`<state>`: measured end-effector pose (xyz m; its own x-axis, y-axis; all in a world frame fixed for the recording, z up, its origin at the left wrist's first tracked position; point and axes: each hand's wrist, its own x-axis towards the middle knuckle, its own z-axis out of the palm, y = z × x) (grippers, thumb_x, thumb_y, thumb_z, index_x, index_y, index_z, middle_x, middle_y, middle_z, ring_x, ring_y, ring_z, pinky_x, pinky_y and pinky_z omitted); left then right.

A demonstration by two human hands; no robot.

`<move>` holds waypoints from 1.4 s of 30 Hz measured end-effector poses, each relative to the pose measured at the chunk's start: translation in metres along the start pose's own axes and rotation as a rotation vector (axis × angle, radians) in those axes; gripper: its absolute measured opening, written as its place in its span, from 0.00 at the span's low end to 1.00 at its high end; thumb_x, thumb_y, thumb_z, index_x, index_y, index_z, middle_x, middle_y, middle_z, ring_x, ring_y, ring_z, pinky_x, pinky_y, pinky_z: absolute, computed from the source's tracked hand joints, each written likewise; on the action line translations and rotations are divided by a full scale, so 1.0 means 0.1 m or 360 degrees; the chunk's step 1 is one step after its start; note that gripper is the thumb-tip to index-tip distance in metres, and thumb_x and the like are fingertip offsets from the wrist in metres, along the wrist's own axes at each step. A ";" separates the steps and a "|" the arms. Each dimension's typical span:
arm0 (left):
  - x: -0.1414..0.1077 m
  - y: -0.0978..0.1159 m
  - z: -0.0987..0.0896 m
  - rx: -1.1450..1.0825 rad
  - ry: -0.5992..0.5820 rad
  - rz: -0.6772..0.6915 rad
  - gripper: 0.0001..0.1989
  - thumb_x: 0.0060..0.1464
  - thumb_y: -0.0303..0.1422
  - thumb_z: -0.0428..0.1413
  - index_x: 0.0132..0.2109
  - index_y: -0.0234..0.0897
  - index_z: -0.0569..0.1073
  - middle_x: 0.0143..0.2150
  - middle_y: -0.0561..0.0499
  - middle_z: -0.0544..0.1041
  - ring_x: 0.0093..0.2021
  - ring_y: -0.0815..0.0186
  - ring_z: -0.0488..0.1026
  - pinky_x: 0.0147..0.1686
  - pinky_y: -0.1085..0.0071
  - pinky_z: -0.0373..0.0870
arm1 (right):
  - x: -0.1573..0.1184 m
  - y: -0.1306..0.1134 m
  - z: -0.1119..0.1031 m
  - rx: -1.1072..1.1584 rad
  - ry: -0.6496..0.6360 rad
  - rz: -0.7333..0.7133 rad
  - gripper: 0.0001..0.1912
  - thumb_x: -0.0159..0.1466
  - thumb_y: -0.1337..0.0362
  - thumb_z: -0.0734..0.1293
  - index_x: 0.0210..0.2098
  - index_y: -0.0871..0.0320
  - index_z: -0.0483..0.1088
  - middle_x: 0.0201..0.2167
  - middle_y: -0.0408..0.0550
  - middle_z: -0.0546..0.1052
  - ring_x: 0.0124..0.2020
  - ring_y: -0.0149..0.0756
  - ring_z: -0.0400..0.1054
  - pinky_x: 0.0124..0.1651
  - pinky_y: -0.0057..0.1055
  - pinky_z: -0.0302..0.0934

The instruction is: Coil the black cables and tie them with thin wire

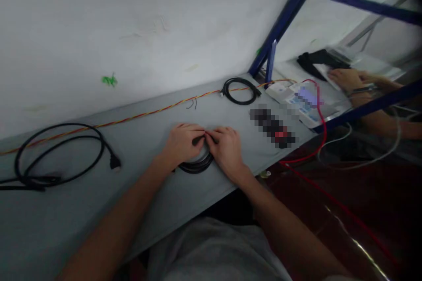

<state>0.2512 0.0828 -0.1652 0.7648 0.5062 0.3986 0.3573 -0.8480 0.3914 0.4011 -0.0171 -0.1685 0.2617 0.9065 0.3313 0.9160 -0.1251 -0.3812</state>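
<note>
The left hand (183, 144) and right hand (226, 153) are together, palms down and fingertips meeting, clamped on a coiled black cable (197, 167). The cable lies on the surface (75, 219) directly beneath the hands, partly covered by them.

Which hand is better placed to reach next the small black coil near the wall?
Probably the right hand: it lies closer to the small black coil than the left hand does. Both hands are on the coiled cable.
</note>
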 end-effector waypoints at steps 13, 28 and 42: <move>-0.02 -0.01 -0.06 -0.0134 -0.0073 -0.0033 0.12 0.64 0.31 0.56 0.48 0.42 0.84 0.69 0.46 0.71 0.58 0.56 0.78 0.62 0.53 0.71 | 0.13 -0.07 -0.22 -0.0139 -0.0291 -0.0129 0.13 0.72 0.65 0.65 0.41 0.56 0.83 0.36 0.56 0.81 0.39 0.46 0.72 0.44 0.39 0.61; -0.25 -0.50 -0.96 -0.0584 -0.0240 -0.0419 0.27 0.54 0.31 0.57 0.62 0.41 0.78 0.64 0.45 0.77 0.66 0.49 0.71 0.70 0.46 0.62 | -0.03 0.39 -0.31 0.0818 -0.0273 0.0169 0.17 0.70 0.55 0.66 0.52 0.56 0.81 0.46 0.53 0.84 0.43 0.48 0.79 0.50 0.43 0.71; -0.40 0.08 -0.97 0.0014 -0.0812 0.0091 0.21 0.46 0.31 0.71 0.48 0.55 0.85 0.74 0.51 0.64 0.76 0.41 0.54 0.71 0.39 0.56 | -0.07 0.48 -0.26 0.0982 -0.0136 0.0322 0.21 0.69 0.56 0.66 0.54 0.61 0.78 0.35 0.51 0.83 0.33 0.41 0.76 0.41 0.38 0.71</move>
<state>0.1714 0.0706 -0.0978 0.9467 0.3200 -0.0370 0.3101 -0.8744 0.3733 0.4514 -0.0405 -0.1666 0.3622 0.9214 0.1410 0.5019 -0.0653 -0.8625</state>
